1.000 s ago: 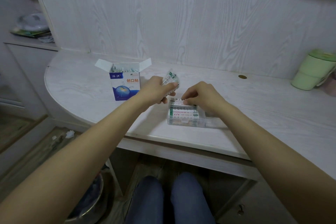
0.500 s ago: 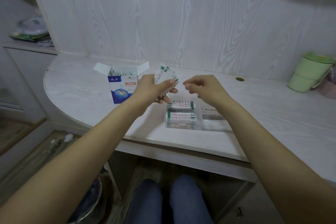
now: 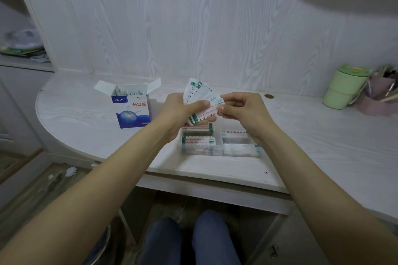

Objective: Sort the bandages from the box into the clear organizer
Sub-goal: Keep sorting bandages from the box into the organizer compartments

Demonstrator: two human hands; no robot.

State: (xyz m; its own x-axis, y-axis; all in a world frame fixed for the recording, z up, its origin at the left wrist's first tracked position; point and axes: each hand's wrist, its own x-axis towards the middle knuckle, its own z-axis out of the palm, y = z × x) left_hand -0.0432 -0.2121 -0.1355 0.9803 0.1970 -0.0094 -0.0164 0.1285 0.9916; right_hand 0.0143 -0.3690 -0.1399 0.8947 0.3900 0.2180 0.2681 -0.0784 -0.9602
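My left hand grips a fanned stack of white bandages with green marks, held above the desk. My right hand pinches the end of one bandage at the front of that stack. Right below both hands lies the clear organizer, with bandages lying in its compartments. The blue and white bandage box stands open to the left, more bandages showing in its top.
A green lidded cup and a pink holder with utensils stand at the right back of the white desk. A brass disc sits near the wall. A shelf with clutter is far left. My knees are under the desk.
My right hand rose from the organizer to the stack and now pinches one bandage. My left hand lifted the stack slightly and fanned it.
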